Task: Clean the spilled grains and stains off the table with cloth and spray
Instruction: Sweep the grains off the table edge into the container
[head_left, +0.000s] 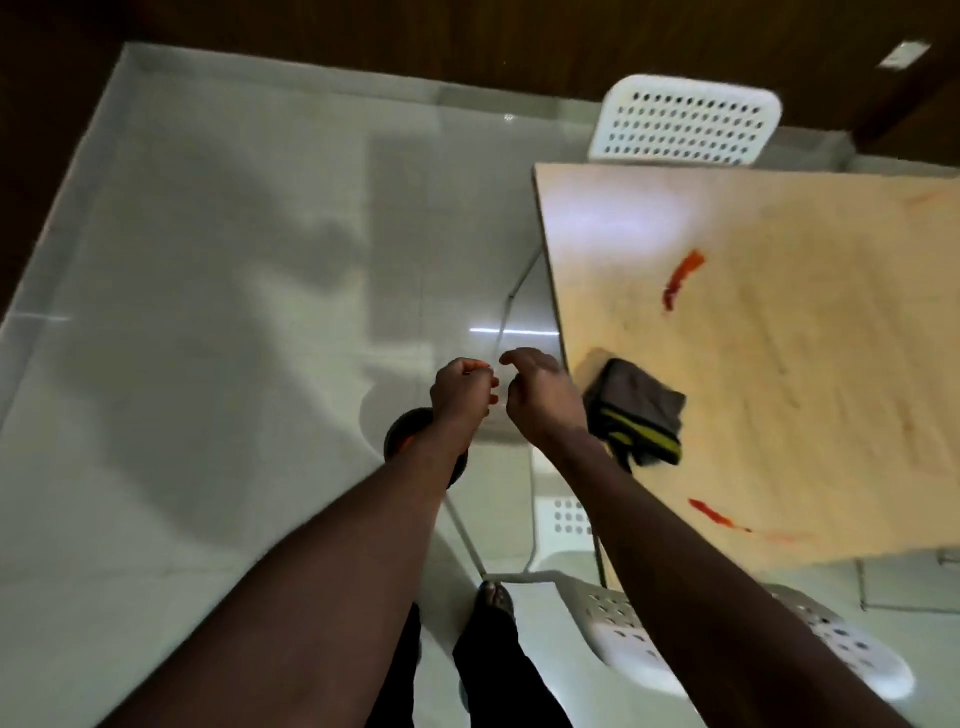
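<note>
Head view.
- Table: pale wood, right side of the scene.
- Cloth: dark grey with a yellow stripe, crumpled on the table by its left edge.
- Red stains: one far, one near.
- Left hand: over the floor, fingers curled; cannot tell whether it grips anything.
- Right hand: just beside the left hand, loosely bent, holding nothing.
- Dark round vessel: under the left forearm.
</note>
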